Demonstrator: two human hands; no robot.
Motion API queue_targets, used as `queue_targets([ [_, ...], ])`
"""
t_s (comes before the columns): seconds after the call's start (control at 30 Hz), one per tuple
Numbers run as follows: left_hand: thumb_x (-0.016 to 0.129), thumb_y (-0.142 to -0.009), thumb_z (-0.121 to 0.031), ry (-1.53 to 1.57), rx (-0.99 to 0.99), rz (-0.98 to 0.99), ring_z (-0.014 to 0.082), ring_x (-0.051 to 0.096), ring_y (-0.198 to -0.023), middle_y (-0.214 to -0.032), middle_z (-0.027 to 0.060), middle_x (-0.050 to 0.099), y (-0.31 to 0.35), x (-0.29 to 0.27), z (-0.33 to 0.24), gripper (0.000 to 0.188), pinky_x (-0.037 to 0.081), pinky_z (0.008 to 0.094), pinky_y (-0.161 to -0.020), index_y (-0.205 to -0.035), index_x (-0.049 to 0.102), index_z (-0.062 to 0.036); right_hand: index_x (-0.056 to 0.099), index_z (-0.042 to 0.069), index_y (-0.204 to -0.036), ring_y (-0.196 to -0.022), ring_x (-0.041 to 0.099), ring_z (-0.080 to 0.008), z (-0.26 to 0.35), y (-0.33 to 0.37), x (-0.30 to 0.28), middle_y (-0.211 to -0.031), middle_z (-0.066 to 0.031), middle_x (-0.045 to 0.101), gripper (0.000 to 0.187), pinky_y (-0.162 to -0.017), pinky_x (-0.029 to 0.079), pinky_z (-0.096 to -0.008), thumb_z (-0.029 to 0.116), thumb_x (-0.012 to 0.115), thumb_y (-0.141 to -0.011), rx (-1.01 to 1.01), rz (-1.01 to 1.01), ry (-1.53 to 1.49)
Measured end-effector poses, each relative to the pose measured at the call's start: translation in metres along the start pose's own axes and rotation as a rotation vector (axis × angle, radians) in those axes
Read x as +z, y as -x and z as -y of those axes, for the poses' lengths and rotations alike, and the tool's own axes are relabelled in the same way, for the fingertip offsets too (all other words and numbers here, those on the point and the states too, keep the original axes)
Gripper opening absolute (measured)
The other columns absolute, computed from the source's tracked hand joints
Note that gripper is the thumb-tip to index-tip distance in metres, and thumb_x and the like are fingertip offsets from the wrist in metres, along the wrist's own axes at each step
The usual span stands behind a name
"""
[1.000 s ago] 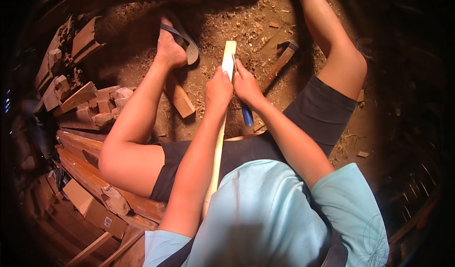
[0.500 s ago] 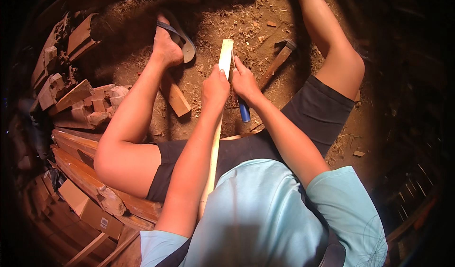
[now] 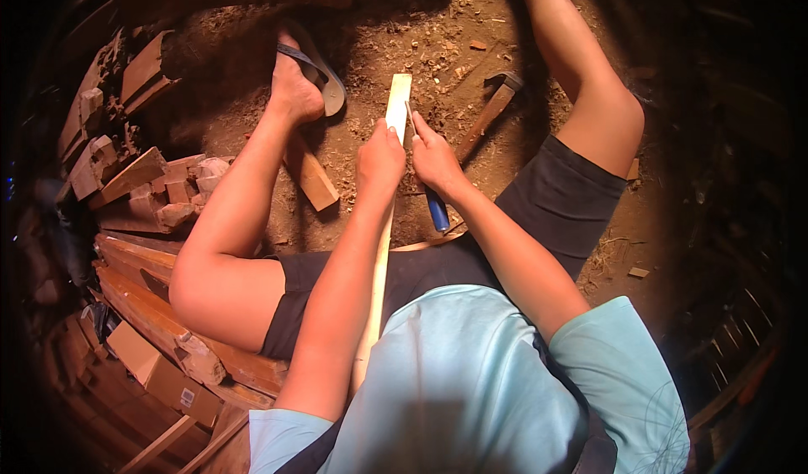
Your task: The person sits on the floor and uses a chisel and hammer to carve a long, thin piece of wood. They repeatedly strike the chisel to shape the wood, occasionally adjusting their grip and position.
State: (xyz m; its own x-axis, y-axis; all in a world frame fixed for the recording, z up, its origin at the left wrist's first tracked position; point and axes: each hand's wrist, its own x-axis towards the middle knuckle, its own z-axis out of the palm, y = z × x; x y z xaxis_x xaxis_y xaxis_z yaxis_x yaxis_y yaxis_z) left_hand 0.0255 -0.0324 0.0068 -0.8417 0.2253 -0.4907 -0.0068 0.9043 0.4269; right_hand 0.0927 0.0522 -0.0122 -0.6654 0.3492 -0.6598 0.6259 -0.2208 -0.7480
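Plainly, a pale wooden strip [image 3: 397, 104] and a blue-handled tool [image 3: 438, 211] are held side by side

Nearest, the strip's lower end runs out of sight by the light-blue shirt [image 3: 471, 365], and its length passes above the dark shorts [image 3: 555, 201]; lying along the body, it is probably braced from behind. Further up, the left hand [image 3: 380, 158] has its fingers wrapped round the strip, leaving the squared far end free and pointing away. Just right of the strip, the right hand [image 3: 433, 158] has its fingers closed on the tool: the blue handle sticks out below the palm, and a thin tip slants toward the strip's right edge. Whether they touch is too small to tell. Holding both so close likely helps control.

Beyond, left of the strip, lies a wooden block [image 3: 311, 175]; right of it, a hammer-like tool [image 3: 486, 122], perhaps set aside within reach. Left of the strip's far end is a grey sandal [image 3: 334, 100] on one foot, the legs [image 3: 223, 222] spread, seemingly to give room. Far left of the strip, broken timber [image 3: 156, 192] is heaped; past its far end, shavings [image 3: 408, 45] litter the ground.
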Motion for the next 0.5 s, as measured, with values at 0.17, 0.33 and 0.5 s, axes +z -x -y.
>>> queue_targets([
  [0.17, 0.041, -0.097, -0.028, 0.011, 0.004, 0.080, 0.0450, 0.062, -0.093, -0.097, 0.0262, 0.065, 0.000, -0.005, -0.004, 0.035, 0.048, 0.0524, -0.083, -0.124, 0.054, -0.0096, 0.034, 0.013, -0.148, -0.049, 0.059, -0.0195, 0.017, -0.017, -0.002, -0.073, -0.0149, 0.063, 0.053, -0.049, 0.050, -0.0360, 0.014, 0.036, -0.095, 0.053, -0.004, -0.015],
  [0.33, 0.041, -0.098, -0.027, 0.022, 0.013, 0.030, 0.0449, 0.062, -0.093, -0.097, 0.0264, 0.065, -0.003, 0.001, 0.004, 0.034, 0.048, 0.0525, -0.082, -0.123, 0.054, -0.0088, 0.034, 0.013, -0.148, -0.050, 0.060, -0.0209, -0.004, -0.012, 0.005, -0.075, -0.0166, 0.064, 0.052, -0.050, 0.050, -0.0355, 0.015, 0.035, -0.096, -0.036, -0.056, 0.072],
  [0.5, 0.041, -0.097, -0.028, 0.019, 0.018, 0.105, 0.0452, 0.062, -0.094, -0.099, 0.0264, 0.065, 0.001, -0.006, 0.000, 0.038, 0.048, 0.0522, -0.084, -0.129, 0.052, -0.0098, 0.036, 0.007, -0.146, -0.068, 0.067, -0.0255, 0.015, -0.014, 0.003, -0.093, -0.0235, 0.066, 0.051, -0.063, 0.052, -0.0384, 0.016, 0.036, -0.095, 0.084, -0.027, 0.015],
])
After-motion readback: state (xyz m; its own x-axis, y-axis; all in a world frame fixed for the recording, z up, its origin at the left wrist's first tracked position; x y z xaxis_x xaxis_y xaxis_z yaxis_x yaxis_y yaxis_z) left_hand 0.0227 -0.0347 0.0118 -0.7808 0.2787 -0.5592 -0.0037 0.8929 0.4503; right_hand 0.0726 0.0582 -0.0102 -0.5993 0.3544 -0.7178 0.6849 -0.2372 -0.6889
